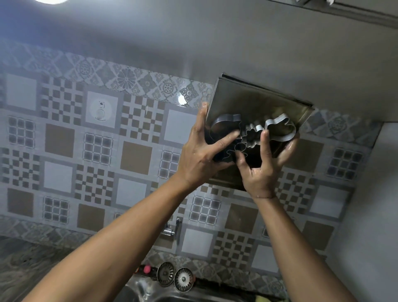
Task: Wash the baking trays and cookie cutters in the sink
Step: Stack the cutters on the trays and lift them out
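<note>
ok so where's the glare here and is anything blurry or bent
Head view: the lamp at top left is blown out; a glare spot sits on the glossy wall tiles; the wide lens bows the tile rows; the baking trays look dark; the wet left hand, right hand and cookie cutters look reasonably sharp; the sink is dim.

Home kitchen, as you face it: a splashback wall of patterned tiles (64, 140); a wall-mounted tap (171, 231) above a stainless steel sink (137, 290); two metal drain strainers (165, 273) propped at its back edge; a wood-grain bench (25, 258) at left; a baking tray (258, 101) and cookie cutters (280, 127) raised before the tiles
</note>
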`<action>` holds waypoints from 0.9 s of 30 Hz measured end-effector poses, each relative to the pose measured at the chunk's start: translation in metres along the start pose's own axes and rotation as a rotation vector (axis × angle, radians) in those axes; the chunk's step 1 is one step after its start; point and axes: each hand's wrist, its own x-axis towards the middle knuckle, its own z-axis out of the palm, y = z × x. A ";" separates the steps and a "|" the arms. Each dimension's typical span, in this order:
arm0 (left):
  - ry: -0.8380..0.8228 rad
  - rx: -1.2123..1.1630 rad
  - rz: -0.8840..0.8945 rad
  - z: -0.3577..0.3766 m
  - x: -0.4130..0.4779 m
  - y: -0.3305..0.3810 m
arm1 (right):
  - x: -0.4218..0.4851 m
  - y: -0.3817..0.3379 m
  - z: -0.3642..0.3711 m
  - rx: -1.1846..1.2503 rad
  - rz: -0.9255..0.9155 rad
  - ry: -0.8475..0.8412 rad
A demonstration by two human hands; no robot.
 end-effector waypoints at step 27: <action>-0.981 -0.202 -0.997 -0.177 -0.144 0.012 | -0.136 -0.196 -0.020 -0.075 1.023 -1.028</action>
